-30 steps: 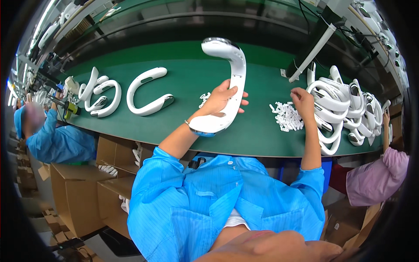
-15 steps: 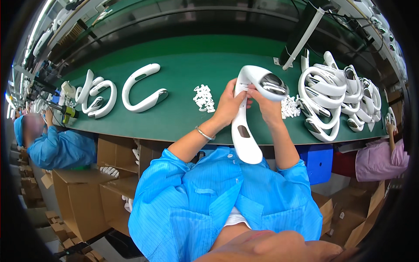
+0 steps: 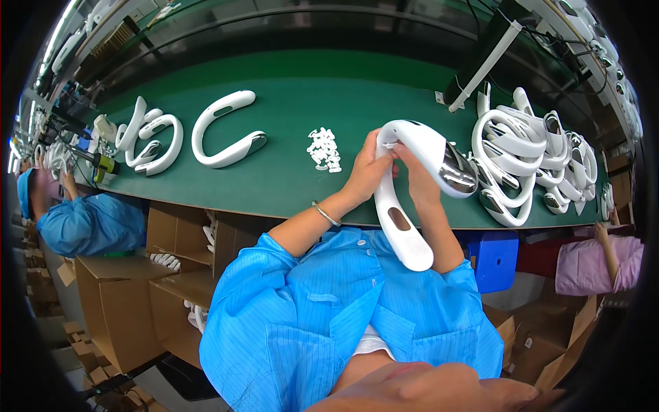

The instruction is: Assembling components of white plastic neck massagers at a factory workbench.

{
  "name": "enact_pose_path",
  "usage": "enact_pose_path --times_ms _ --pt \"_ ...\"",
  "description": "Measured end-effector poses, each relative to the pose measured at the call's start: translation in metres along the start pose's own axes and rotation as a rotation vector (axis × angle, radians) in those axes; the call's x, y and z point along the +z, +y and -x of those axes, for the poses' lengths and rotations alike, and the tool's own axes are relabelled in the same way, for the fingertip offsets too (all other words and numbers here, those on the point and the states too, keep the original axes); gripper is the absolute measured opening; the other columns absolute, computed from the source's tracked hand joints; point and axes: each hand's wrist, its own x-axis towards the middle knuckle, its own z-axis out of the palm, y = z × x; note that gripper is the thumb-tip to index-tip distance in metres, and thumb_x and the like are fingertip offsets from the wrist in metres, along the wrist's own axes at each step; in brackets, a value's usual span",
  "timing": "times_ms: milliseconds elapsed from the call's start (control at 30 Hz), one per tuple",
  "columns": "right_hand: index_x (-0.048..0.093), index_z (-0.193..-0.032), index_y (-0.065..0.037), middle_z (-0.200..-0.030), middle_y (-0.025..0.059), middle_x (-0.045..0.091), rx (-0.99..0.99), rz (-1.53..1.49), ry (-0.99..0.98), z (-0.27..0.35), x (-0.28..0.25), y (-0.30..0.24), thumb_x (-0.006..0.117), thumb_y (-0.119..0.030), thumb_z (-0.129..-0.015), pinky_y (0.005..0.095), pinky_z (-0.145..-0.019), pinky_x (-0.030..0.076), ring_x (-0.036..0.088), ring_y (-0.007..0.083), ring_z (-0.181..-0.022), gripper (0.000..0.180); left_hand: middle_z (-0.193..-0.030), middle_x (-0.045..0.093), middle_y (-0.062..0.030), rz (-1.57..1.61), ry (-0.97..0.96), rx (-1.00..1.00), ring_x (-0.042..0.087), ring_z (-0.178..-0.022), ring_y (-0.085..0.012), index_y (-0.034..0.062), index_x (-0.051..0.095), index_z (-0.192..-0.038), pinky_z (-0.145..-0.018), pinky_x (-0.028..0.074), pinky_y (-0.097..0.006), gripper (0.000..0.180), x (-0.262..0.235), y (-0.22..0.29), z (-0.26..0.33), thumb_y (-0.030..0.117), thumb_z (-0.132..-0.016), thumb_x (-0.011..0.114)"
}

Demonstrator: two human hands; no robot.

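A white U-shaped neckband device [image 3: 420, 145] with a silver end is held tilted over the table's front edge. My left hand [image 3: 365, 175] is closed around its curved middle, thumb toward the inner side. The fingers of my right hand [image 3: 421, 184] are pinched together against the inner curve, beside the left thumb; what they hold, if anything, is too small and partly hidden. Left of the device lies a pile of small white plastic parts [image 3: 324, 150].
On the green table [image 3: 274, 189], another neckband [image 3: 226, 130] and a small group [image 3: 154, 141] lie left. Many more are heaped right [image 3: 511, 147], beside a black post with a white bar [image 3: 486, 65]. Cardboard boxes [image 3: 113, 309] and a blue bin [image 3: 495, 261] stand below; co-workers sit at both sides.
The neckband device has turned and shifted right, its silver end swinging down and right over the small-part pile there, now hidden. Both hands moved slightly with it, still at its inner curve.
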Motion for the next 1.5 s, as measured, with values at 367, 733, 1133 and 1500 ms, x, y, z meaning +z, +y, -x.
enact_pose_path --times_ms 367,733,1133,1500 --pt "0.052 -0.119 -0.002 -0.109 0.0081 0.059 -0.086 -0.006 -0.123 -0.001 -0.002 -0.003 0.065 -0.012 -0.082 0.0256 -0.086 0.047 0.057 0.0140 -0.099 0.041 -0.091 0.055 -0.0052 -0.082 0.052 0.184 0.056 -0.069 -0.0102 0.0056 0.043 -0.118 -0.058 0.049 -0.025 0.033 0.004 0.000 0.007 0.030 -0.096 0.045" --pt "0.061 -0.105 -0.003 -0.092 0.0066 0.064 0.063 -0.347 0.022 -0.003 0.017 0.032 0.060 -0.008 -0.083 0.0231 -0.057 0.052 0.061 0.0111 -0.073 0.022 -0.089 0.059 -0.0062 0.086 0.103 0.012 0.060 -0.065 -0.0124 0.0033 0.049 -0.112 -0.054 0.050 -0.025 0.026 -0.003 0.003 0.008 0.023 -0.096 0.046" --pt "0.066 -0.099 0.000 -0.090 0.0068 0.068 0.076 0.098 -0.381 -0.044 0.060 0.025 0.056 -0.015 -0.088 0.0262 -0.067 0.047 0.060 0.0122 -0.072 0.022 -0.106 0.061 -0.0130 0.302 0.168 -0.371 0.067 -0.074 -0.0217 0.0019 0.049 -0.121 -0.051 0.056 -0.031 0.032 -0.068 0.027 0.078 0.021 -0.094 0.046" --pt "0.065 -0.085 -0.005 -0.079 0.0126 0.063 -0.358 0.853 -0.452 -0.042 0.084 0.067 0.058 -0.006 -0.074 0.0399 -0.066 0.049 0.061 0.0314 -0.071 0.013 -0.112 0.059 -0.0214 0.235 0.473 0.003 0.065 -0.090 -0.0316 0.0002 0.046 -0.126 -0.070 0.058 -0.040 0.039 -0.124 0.030 0.091 0.021 -0.093 0.047"
